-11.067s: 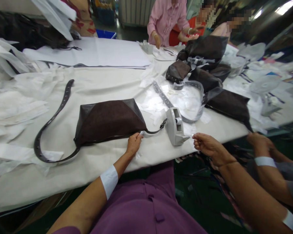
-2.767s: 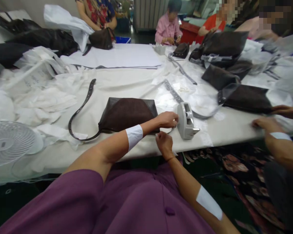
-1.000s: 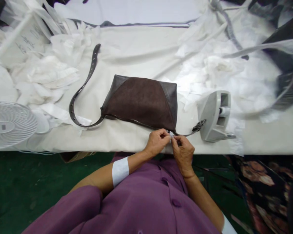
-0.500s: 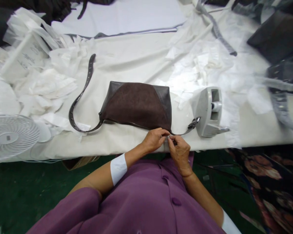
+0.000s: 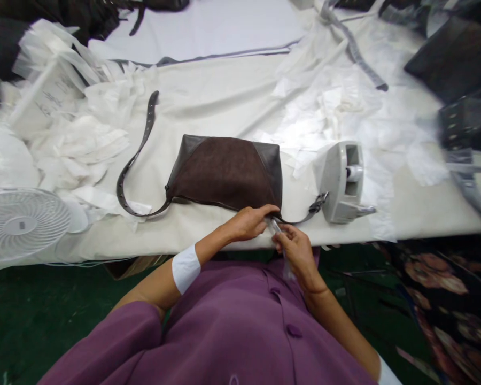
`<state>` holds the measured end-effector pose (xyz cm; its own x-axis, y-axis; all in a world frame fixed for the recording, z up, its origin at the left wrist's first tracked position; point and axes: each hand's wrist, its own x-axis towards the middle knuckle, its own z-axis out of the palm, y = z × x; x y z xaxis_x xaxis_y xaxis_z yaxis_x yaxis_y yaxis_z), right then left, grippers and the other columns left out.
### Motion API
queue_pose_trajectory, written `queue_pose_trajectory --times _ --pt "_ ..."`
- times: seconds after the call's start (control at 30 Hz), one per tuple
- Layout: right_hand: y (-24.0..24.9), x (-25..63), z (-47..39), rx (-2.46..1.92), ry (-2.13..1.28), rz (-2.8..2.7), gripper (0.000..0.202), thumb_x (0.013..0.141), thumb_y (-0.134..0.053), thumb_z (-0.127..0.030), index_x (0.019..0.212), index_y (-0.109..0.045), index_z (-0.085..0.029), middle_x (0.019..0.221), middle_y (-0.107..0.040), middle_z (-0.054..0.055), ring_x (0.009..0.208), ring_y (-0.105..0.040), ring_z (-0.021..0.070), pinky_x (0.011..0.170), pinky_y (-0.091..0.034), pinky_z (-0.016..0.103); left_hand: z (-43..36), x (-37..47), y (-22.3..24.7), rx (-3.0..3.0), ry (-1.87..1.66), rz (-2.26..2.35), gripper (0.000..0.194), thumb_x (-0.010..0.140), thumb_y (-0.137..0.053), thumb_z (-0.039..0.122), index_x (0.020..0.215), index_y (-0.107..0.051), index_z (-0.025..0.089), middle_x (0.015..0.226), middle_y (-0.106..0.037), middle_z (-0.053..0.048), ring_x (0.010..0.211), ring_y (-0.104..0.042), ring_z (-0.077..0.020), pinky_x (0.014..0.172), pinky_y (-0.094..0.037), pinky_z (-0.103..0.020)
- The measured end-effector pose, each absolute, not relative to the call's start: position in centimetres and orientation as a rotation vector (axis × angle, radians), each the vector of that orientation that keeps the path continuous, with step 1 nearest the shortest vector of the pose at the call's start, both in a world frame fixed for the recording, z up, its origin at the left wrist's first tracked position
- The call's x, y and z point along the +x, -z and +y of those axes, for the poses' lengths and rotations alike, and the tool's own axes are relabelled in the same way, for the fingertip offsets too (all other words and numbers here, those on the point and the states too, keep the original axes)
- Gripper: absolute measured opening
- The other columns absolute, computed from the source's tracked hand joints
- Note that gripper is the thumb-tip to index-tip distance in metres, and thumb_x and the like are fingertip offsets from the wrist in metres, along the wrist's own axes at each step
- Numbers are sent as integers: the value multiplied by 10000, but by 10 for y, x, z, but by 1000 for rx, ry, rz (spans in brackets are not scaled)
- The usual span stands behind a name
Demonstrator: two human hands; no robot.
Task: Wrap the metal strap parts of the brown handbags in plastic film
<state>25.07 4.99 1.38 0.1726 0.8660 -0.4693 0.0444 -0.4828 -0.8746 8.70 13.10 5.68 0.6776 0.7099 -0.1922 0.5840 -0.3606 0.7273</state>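
A dark brown shoulder bag point(image 5: 224, 174), with a suede-like middle and smooth leather corners, lies flat on the cloth-covered table. Its punched strap point(image 5: 137, 152) curls out to the left, and a short strap with a metal buckle point(image 5: 319, 203) runs off its lower right corner. At that corner my left hand point(image 5: 246, 223) is closed, fingers pinching the bag's edge. Just right of it, my right hand point(image 5: 299, 248) is closed on a strip of clear plastic wrap point(image 5: 276, 226). The strip reaches up to the strap's base; whether it is attached there cannot be made out.
A grey tape dispenser point(image 5: 342, 184) stands right of the buckle. Thin white paper sheets point(image 5: 320, 117) lie behind it. On the left are a white fan point(image 5: 22, 224) and crumpled wrapping paper point(image 5: 76, 144). More dark bags point(image 5: 452, 61) lie at the far right.
My right hand has drawn slightly down and right, and the clear strip now shows between my hands. My left hand has shifted a little left and up along the bag's edge.
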Motion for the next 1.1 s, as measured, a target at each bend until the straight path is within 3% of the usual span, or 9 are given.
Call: queue_pose_trajectory --times 0.17,0.33,0.43,0.63,0.8,0.9,1.0,1.1 --pt "-16 245 55 -1328 -1823 -239 322 581 -723 -149 891 -637 -153 726 -644 6 505 -529 86 477 -447 213 117 64 -47 1734 -482 1177 385 782 -434 121 1132 -585 175 722 -664 3 667 -600 -115 666 -430 -212" --pt "-18 244 67 -1143 -1995 72 168 740 -661 -275 850 -648 -149 648 -599 -3 464 -475 69 429 -416 192 94 49 -43 1594 -551 1249 296 776 -454 144 1007 -638 166 732 -669 -2 607 -540 -97 604 -400 -201" --pt "-19 239 74 -1143 -2051 133 188 789 -627 -335 829 -645 -153 615 -565 -6 447 -470 74 411 -411 198 78 39 -47 1488 -537 1280 298 777 -442 149 994 -646 159 742 -674 -7 553 -494 -87 552 -380 -198" --pt "-9 221 82 -1324 -1794 -134 208 702 -697 -319 739 -615 -132 505 -468 -50 341 -358 31 325 -289 152 57 12 -54 1362 -615 1401 276 758 -465 135 941 -671 154 726 -673 -17 571 -510 -91 571 -399 -204" --pt "1 217 80 -1409 -1713 -195 294 608 -742 -358 627 -539 -147 451 -390 -77 305 -294 10 299 -233 126 53 -32 -55 1194 -913 1663 238 782 -462 162 932 -647 161 785 -669 -20 595 -557 -103 579 -445 -220" --pt "6 220 78 -1431 -1697 -262 343 599 -747 -433 618 -530 -169 448 -363 -76 312 -276 19 292 -224 138 79 -75 -62 1272 -1098 1882 213 798 -468 176 903 -653 176 836 -678 -25 683 -598 -126 664 -474 -245" --pt "3 225 83 -1502 -1569 -470 340 616 -717 -509 622 -557 -208 500 -448 -27 364 -361 75 297 -286 196 138 -129 -81 1505 -1145 2092 198 809 -486 170 895 -664 187 917 -683 -36 832 -611 -151 784 -463 -266" --pt "-16 229 94 -1633 -1421 -797 325 674 -662 -530 641 -590 -215 647 -575 27 545 -544 160 430 -476 267 211 -180 -101 1580 -1003 2241 147 768 -542 89 851 -645 153 931 -673 -49 889 -588 -146 879 -413 -258"
